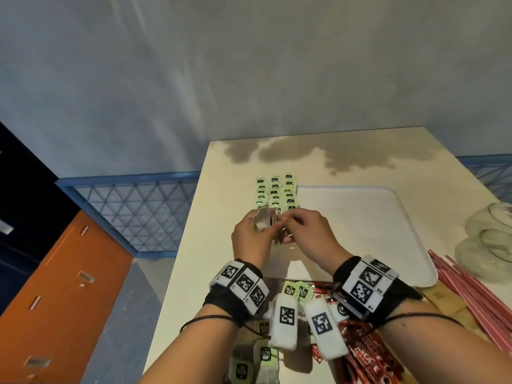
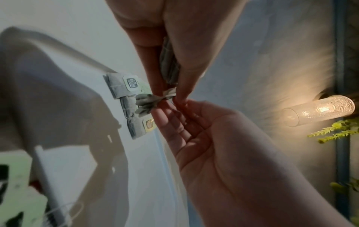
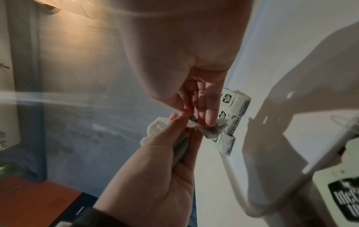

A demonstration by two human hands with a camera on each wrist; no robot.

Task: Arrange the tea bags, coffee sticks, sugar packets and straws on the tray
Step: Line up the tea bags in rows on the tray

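Above the table's left side, my left hand (image 1: 264,218) grips a small bunch of grey tea bags (image 1: 261,221). My right hand (image 1: 286,221) meets it and pinches one crumpled tea bag (image 3: 211,130) at the end of the bunch. In the left wrist view my left hand (image 2: 170,92) clamps the bunch (image 2: 169,64) between thumb and fingers. Rows of green-tagged tea bags (image 1: 277,194) lie flat just beyond my hands, along the left edge of the white tray (image 1: 360,231). Loose tea bags (image 1: 296,291) and red coffee sticks (image 1: 365,356) lie near the front edge, partly under my wrists.
Pink straws (image 1: 471,289) lie fanned out to the right of the tray, with a wooden strip beside them. Clear glass jars (image 1: 490,245) stand at the table's right edge. A blue railing (image 1: 133,206) runs off the table's left side.
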